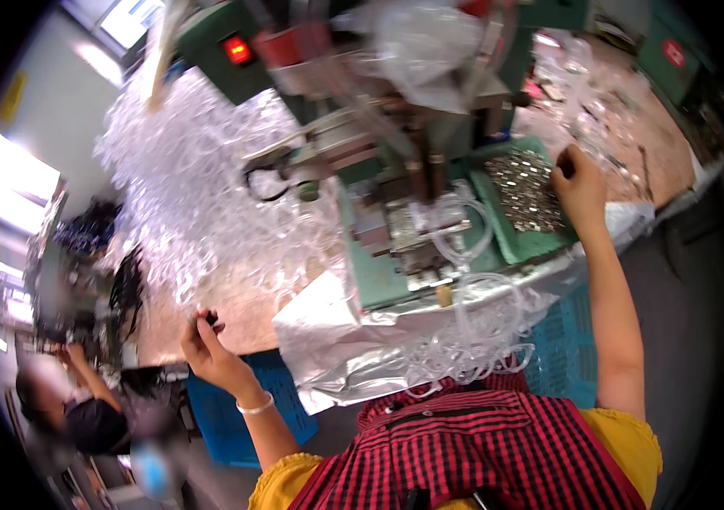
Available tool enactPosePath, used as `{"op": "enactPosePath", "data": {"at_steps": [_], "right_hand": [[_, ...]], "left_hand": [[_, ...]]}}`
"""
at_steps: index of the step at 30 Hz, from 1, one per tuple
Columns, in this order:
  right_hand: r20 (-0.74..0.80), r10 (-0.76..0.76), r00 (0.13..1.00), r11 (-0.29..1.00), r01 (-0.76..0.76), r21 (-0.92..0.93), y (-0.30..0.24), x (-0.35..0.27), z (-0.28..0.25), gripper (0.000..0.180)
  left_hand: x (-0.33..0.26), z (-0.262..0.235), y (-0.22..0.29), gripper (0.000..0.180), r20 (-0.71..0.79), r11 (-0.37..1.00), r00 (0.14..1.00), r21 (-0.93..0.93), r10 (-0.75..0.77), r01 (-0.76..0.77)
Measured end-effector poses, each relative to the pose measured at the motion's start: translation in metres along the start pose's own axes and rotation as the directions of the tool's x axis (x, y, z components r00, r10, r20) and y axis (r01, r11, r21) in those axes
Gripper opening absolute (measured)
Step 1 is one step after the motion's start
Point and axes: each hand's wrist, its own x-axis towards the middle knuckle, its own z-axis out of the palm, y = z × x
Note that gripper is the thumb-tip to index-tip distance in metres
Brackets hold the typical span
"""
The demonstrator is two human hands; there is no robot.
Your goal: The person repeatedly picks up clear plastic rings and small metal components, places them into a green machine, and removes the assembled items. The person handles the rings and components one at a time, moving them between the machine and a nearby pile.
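Observation:
My left hand [216,360] is at the near edge of a big heap of clear plastic tubing pieces [200,170]. Its thumb and fingers are pinched together, with something dark at the tips; I cannot make out what they hold. On the other side, my right hand [581,189] is at the right rim of a green tray [522,248] filled with small shiny metal parts [522,191]. Those fingers are curled closed, and whatever lies in them is hidden. Between my hands stands a green bench machine [379,293], with a looped clear tube [474,242] at its metal fixture [426,255].
More clear tube loops [464,357] lie on foil [328,340] along the table's front edge. Blue crates [243,408] stand below. A red-lit display [237,49] sits on a green box at the upper left. Another person [94,416] works at the far left.

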Motion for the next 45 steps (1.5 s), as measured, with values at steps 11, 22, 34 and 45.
{"op": "enactPosePath", "data": {"at_steps": [11, 22, 34, 45], "right_hand": [[0.074, -0.010, 0.997, 0.937, -0.016, 0.349, -0.051, -0.018, 0.017, 0.018], [0.310, -0.009, 0.951, 0.746, -0.199, 0.635, -0.075, -0.065, -0.064, 0.014], [0.269, -0.209, 0.940, 0.545, -0.116, 0.830, -0.155, -0.036, -0.005, 0.038], [0.381, -0.181, 0.907, 0.144, -0.359, 0.922, -0.169, -0.052, 0.001, 0.040]], "left_hand": [[0.048, 0.081, 0.013, 0.028, 0.928, 0.346, 0.099, -0.034, 0.359, -0.938], [0.057, 0.132, -0.027, 0.026, 0.687, 0.552, 0.569, 0.286, 0.452, -0.783], [-0.030, 0.122, -0.018, 0.011, 0.329, 0.869, 0.918, -0.360, -0.222, 0.339], [0.008, 0.161, 0.134, 0.013, 0.203, 0.683, 0.901, -0.719, 0.383, -0.128]]}}
